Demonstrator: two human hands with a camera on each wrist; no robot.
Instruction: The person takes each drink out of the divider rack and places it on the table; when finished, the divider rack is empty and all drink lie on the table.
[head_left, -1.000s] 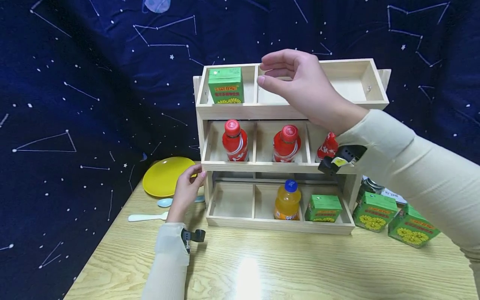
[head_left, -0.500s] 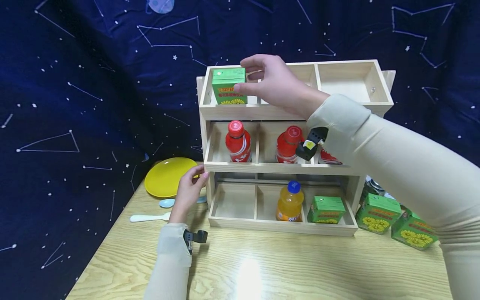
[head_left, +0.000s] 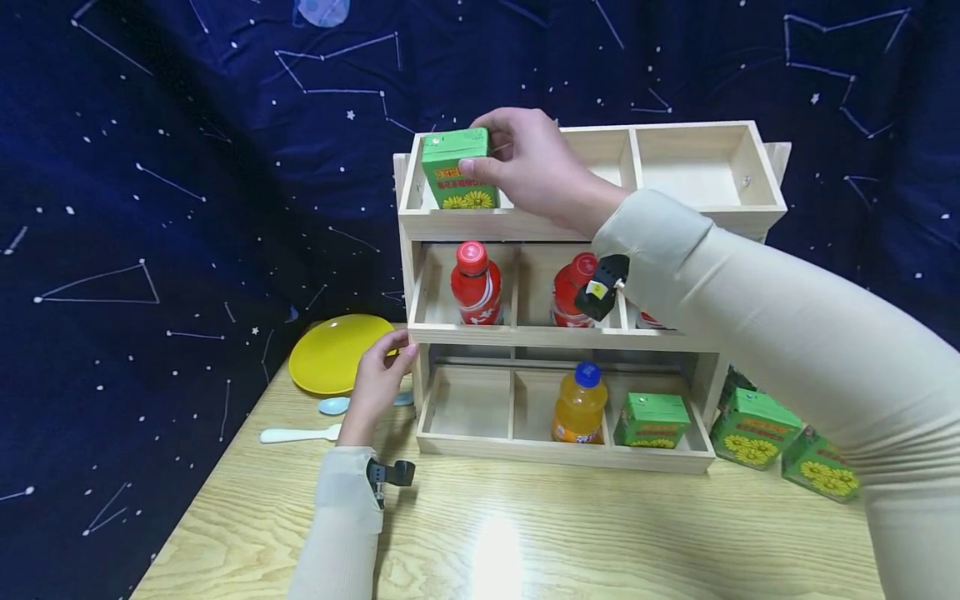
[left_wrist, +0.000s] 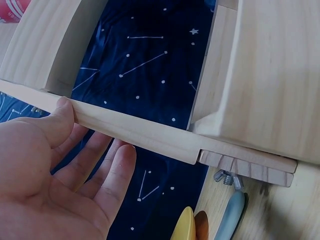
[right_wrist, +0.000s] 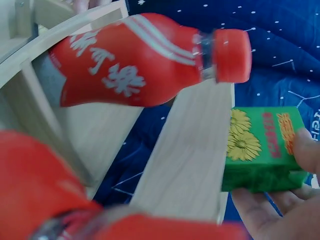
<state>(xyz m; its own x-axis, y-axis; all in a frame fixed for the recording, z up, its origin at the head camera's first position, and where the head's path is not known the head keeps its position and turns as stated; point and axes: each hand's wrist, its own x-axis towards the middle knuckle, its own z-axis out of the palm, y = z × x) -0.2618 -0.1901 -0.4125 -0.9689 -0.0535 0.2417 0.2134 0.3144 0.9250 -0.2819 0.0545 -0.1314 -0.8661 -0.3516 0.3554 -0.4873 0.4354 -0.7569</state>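
Observation:
My right hand (head_left: 525, 162) grips a green drink carton (head_left: 454, 169) with yellow flowers in the top left compartment of a wooden rack (head_left: 570, 223); the carton sits tilted and raised a little. In the right wrist view my thumb and fingers (right_wrist: 306, 149) pinch the same green carton (right_wrist: 262, 147) beside a red bottle (right_wrist: 145, 62). My left hand (head_left: 378, 379) rests with straight fingers against the rack's left side post. The left wrist view has that left hand (left_wrist: 60, 165) touching a wooden rail (left_wrist: 140, 132).
The middle shelf holds red bottles (head_left: 472, 283); the bottom shelf holds an orange bottle (head_left: 578, 403) and a green carton (head_left: 652, 419). Two more green cartons (head_left: 753, 427) stand on the table at right. A yellow plate (head_left: 333, 352) and pale spoons (head_left: 296, 434) lie at left.
My right hand swept left from the top middle compartment to the green carton, closed on it and lifted it slightly. The left hand stayed on the rack's side.

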